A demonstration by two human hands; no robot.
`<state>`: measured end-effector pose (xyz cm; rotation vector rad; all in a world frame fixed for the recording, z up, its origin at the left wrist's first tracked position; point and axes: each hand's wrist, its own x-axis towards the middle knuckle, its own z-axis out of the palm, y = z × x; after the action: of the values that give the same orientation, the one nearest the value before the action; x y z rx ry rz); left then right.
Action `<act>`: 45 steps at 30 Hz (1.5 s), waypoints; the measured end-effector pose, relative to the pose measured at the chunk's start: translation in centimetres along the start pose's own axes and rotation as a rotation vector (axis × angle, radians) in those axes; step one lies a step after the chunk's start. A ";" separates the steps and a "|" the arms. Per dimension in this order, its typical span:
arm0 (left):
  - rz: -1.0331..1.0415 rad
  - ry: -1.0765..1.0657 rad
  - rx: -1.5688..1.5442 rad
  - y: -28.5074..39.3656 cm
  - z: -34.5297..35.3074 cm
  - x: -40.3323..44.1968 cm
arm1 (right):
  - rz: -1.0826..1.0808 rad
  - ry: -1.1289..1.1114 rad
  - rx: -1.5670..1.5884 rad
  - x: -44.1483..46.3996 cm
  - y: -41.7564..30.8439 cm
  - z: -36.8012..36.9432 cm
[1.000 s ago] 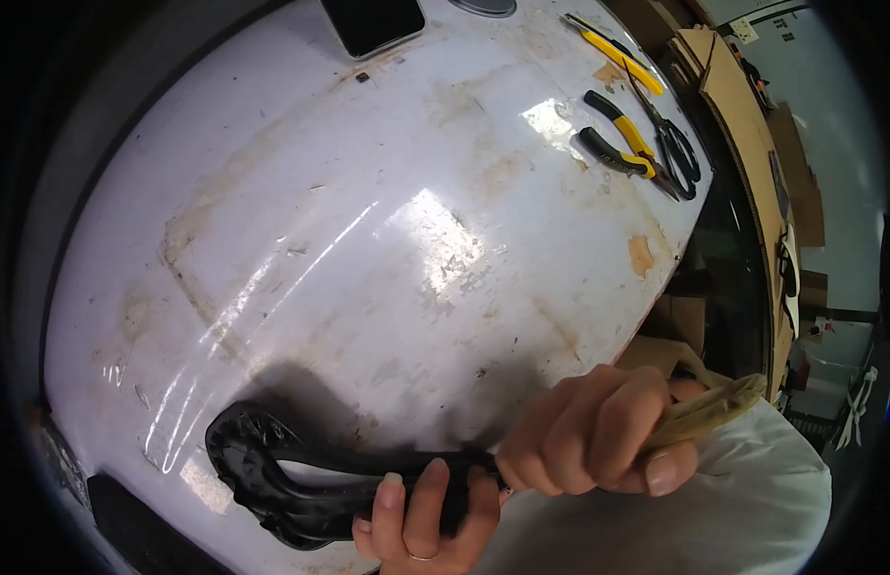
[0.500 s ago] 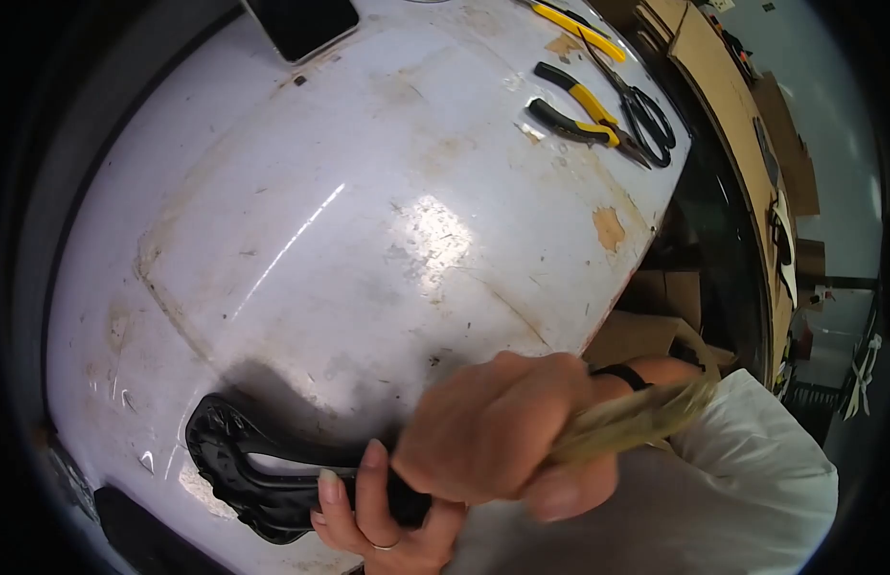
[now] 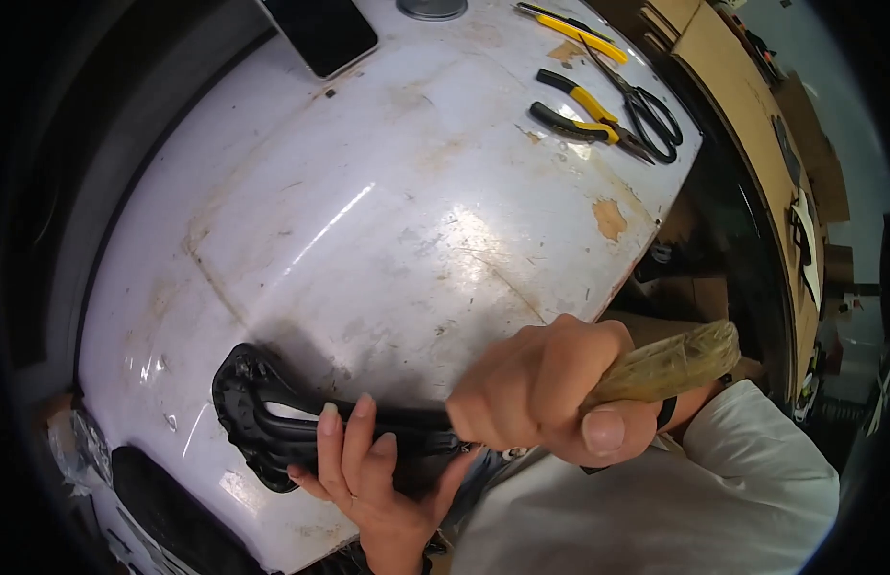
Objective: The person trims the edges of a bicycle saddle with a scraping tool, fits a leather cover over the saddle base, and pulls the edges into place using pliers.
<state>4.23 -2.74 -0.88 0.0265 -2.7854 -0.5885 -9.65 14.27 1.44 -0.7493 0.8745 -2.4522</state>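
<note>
A black bicycle saddle [image 3: 263, 434] with a long central slot lies at the table's near edge, its gathered cover edge showing at the wide end. My left hand [image 3: 378, 470] grips the saddle's narrower part, fingers spread across it and the thumb towards the nose. Wrapped in a fist, my right hand [image 3: 550, 388] holds a tool by its yellowish, tape-wrapped handle [image 3: 670, 364]. The tool's working end is hidden behind the right hand, right by the saddle's nose.
Pliers [image 3: 593, 115], black scissors [image 3: 646, 115] and a yellow utility knife [image 3: 574, 31] lie at the far right of the white table [image 3: 368, 268]. A phone [image 3: 320, 34] and a round grey lid [image 3: 432, 8] are at the back. Another black padded piece [image 3: 177, 508] sits lower left.
The view has shifted, so the table contents appear displaced. My right hand has turned, raising the handle's end, and my left fingers have spread further over the saddle.
</note>
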 end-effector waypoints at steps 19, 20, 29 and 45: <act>0.037 0.074 0.027 0.0 0.5 0.5 | 0.323 0.069 0.031 1.8 0.1 0.7; 0.024 0.081 0.031 0.1 0.5 0.4 | 0.268 -0.007 0.155 1.0 0.1 0.0; 0.029 0.273 -0.141 -1.0 -0.5 -0.7 | 0.102 -0.031 -0.007 0.7 -0.1 0.4; -0.773 0.681 -1.205 2.7 0.5 7.4 | -0.214 -0.340 -0.668 -3.9 -3.2 -3.2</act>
<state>-2.92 -0.64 1.85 0.8510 -1.3595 -1.8686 -9.33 20.05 0.13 -1.5022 1.5516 -2.0834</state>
